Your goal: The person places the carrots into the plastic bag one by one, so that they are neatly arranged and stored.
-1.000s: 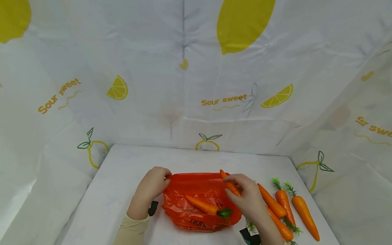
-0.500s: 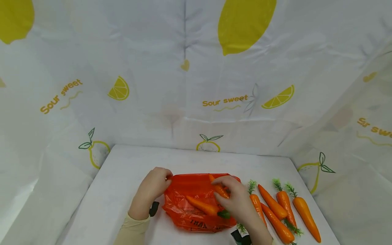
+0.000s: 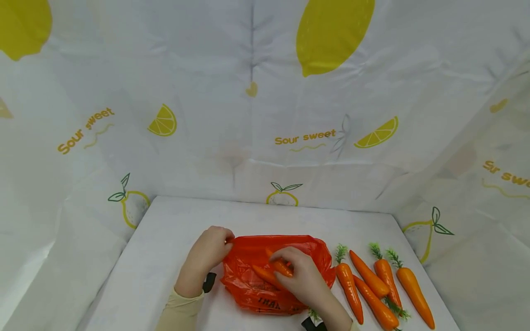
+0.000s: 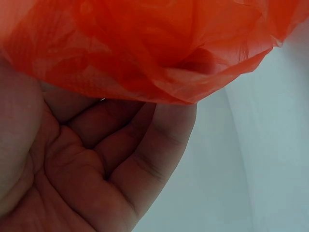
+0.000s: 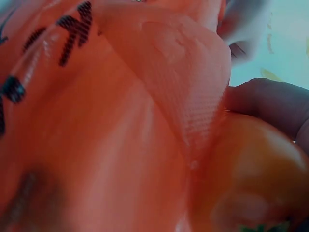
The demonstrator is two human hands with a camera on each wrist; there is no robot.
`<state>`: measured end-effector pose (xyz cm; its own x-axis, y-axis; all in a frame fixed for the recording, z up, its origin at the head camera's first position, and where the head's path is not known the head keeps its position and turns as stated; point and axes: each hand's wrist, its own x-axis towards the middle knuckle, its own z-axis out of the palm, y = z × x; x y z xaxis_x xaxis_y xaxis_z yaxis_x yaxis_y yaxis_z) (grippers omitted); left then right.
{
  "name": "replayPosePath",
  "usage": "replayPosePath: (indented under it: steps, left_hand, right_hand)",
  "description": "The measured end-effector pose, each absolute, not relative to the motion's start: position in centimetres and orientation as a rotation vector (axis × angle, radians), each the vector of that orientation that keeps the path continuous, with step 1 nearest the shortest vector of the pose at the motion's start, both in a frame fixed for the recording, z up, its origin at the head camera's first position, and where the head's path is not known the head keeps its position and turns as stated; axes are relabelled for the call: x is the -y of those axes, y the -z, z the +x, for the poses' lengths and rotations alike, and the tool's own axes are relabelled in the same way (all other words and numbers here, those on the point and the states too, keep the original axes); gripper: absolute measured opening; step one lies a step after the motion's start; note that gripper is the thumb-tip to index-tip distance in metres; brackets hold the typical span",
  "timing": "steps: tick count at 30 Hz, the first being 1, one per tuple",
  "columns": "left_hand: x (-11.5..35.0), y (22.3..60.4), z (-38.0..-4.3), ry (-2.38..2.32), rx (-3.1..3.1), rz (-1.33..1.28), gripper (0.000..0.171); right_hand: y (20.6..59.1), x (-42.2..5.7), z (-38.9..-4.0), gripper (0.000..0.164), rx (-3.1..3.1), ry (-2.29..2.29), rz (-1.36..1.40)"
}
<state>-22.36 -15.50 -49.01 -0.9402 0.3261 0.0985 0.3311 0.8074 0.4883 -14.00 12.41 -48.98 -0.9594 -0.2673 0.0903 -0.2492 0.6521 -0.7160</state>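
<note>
An orange-red plastic bag (image 3: 244, 296) with dark printed letters lies spread at the table's front middle, its mouth towards the back. My left hand (image 3: 209, 248) pinches the left side of its rim; in the left wrist view the fingers (image 4: 164, 137) curl up under the bag's film (image 4: 116, 48). My right hand (image 3: 300, 276) grips a carrot (image 3: 282, 267) over the bag's opening, tip pointing back and left. In the right wrist view the thick end of that carrot (image 5: 256, 164) shows beside the bag. A second carrot (image 3: 262, 274) lies at the bag, partly hidden by my right hand.
Several carrots lie to the right of the bag, some with feathery green tops: one carrot (image 3: 349, 287) close to it and another carrot (image 3: 415, 294) near the table's right edge. White sheeting (image 3: 207, 115) printed with lemons walls in the white table (image 3: 182, 216).
My right hand has moved left with its carrot, from the bag's right rim to over its middle, uncovering a carrot at the right. My left hand keeps its place on the rim.
</note>
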Motion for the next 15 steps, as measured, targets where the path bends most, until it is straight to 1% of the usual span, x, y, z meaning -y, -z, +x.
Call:
replayPosePath:
  steps: [15]
  left_hand:
    - [15.5, 48.9, -22.3, 0.823, 2.986, -0.525, 0.009]
  right_hand:
    - [51.2, -11.4, -14.8, 0.021, -2.743, 1.179, -0.514]
